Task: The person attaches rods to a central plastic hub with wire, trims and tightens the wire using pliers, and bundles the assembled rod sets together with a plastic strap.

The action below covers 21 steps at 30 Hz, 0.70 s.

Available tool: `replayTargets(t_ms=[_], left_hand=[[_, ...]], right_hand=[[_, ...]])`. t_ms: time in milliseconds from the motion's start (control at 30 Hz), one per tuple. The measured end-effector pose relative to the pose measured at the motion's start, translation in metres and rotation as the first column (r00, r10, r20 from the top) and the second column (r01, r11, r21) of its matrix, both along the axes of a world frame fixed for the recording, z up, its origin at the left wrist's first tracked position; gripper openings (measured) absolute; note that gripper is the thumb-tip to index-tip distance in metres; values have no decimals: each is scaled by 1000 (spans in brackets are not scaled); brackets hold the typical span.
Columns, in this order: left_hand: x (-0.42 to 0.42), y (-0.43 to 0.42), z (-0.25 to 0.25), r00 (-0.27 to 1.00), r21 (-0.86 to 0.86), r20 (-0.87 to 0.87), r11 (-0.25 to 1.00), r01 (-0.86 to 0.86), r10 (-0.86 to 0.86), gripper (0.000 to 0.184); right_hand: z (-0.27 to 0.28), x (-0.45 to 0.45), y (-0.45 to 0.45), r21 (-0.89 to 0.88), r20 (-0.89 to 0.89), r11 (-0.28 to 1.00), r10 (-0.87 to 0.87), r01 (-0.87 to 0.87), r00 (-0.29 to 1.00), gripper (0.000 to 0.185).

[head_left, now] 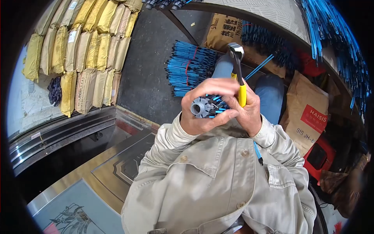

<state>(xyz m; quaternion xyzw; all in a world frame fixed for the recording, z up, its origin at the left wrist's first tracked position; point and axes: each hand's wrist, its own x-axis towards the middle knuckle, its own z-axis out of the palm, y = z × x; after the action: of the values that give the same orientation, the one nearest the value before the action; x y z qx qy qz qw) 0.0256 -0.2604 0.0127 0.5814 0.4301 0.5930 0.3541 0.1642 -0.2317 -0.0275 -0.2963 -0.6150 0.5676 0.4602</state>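
Observation:
My left hand (191, 121) is closed around a bundle of thin blue and black sticks (220, 102). A grey ring-shaped plastic piece (200, 107) with a hollow centre faces up at the bundle's end. Close beside it, my right hand (251, 117) grips yellow-handled pincers (242, 93), their metal jaws pointing away from me. The hands meet at the bundle, and fingers near the middle are smeared by motion. Whether the pincers touch the sticks cannot be made out. One loose blue stick (257, 152) with a black tip lies against my jacket.
A tied stack of blue sticks (191, 68) lies beyond my hands, and more hang from the table edge (339, 50) at upper right. Brown paper sacks (306, 113) stand on the right. Wrapped packages (83, 54) are piled at upper left, near a metal door panel (113, 167).

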Motion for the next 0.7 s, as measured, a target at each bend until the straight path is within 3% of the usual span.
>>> replayTargets(t_ms=[67, 233, 367, 433, 467, 567, 700], left_hand=[[-3, 3, -7, 987, 76, -28, 984, 159, -157, 29], [5, 6, -11, 997, 6, -39, 997, 71, -71, 22], [16, 14, -13, 990, -3, 75, 993, 117, -117, 23], [17, 17, -7, 994, -28, -41, 994, 103, -104, 23], [18, 18, -6, 991, -42, -101, 995, 89, -93, 23], [15, 19, -13, 995, -93, -32, 991, 94, -97, 24], [15, 27, -14, 996, -82, -2, 993, 86, -87, 25]], right_hand=[[-1, 5, 1, -37, 38, 999, 6, -5, 999, 20], [20, 29, 19, 165, 110, 982, -107, 89, 988, 13], [42, 49, 37, 14, 67, 1000, 10, -11, 998, 20], [47, 46, 51, -7, -21, 986, 165, -166, 986, 20], [45, 44, 55, -10, -20, 987, 162, -162, 987, 20], [38, 36, 62, 178, -27, 957, 238, -229, 971, 18], [38, 34, 56, 130, -65, 978, 173, -164, 983, 16]])
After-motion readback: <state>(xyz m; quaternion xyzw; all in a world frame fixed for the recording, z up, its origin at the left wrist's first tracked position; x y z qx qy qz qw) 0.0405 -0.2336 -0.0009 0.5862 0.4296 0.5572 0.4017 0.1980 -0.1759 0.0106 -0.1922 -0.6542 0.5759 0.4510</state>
